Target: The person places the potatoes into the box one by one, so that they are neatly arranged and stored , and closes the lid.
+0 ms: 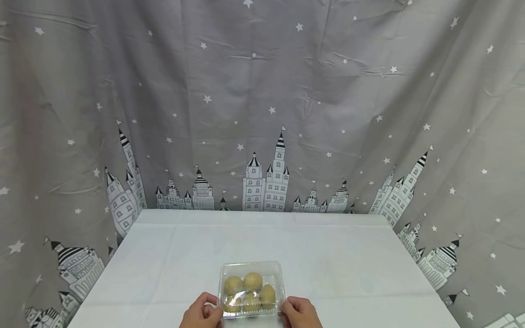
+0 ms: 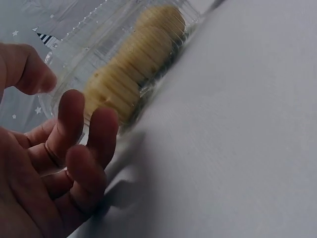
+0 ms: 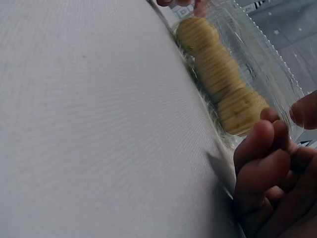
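Observation:
A clear plastic clamshell box [image 1: 271, 269] sits on the white table near its front edge, its lid closed. Inside are several round, yellowish-brown potatoes [image 1: 253, 281], also visible through the ribbed wall in both wrist views. At the box's left front corner my left hand [image 1: 202, 311] holds the edge, with its thumb [image 2: 42, 79] at the rim and its fingers curled beside the wall. My right hand [image 1: 301, 312] grips the opposite front corner, thumb [image 3: 304, 111] on the rim and fingers bent against the side.
The white table [image 1: 328, 255] stretches out behind the box and to both sides. A grey curtain [image 1: 262, 91] with stars and drawn castles hangs around the table's back and sides.

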The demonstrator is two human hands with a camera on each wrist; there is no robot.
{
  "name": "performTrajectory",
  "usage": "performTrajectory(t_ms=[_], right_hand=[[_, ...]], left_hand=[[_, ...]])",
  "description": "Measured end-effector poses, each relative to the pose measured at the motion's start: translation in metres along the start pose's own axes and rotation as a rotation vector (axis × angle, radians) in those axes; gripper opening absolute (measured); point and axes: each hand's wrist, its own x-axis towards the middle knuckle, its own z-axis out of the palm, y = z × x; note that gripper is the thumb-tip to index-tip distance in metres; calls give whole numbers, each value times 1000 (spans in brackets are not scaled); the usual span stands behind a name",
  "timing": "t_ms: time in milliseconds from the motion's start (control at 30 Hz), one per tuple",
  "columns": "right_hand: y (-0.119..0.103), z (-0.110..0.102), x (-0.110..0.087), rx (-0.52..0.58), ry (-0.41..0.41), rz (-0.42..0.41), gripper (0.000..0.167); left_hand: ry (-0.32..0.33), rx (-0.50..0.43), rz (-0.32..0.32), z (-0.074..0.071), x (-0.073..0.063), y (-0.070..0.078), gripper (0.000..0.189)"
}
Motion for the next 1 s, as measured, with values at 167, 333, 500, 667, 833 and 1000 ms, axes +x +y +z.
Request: performTrajectory(t_ms=[167, 333, 500, 667, 833, 1000], right_hand=[[0, 1, -1, 41, -23, -7, 25], [-1, 2, -1, 73, -48, 9, 25], [-3, 4, -2, 79, -44, 4, 26], [-3, 3, -3, 74, -49, 0, 25], [-2, 3, -3, 57, -52, 12, 22], [-2, 4, -2, 62, -46, 37, 19]], left_hand=[[73, 116, -37, 2, 0, 0, 20], [80, 166, -41, 1, -2, 1, 23], [74, 145, -39, 0, 3, -8, 22], [60, 137, -39, 0, 12, -24, 25], [27, 130, -11, -3, 4, -14, 26], [15, 141, -18, -3, -2, -3, 24]])
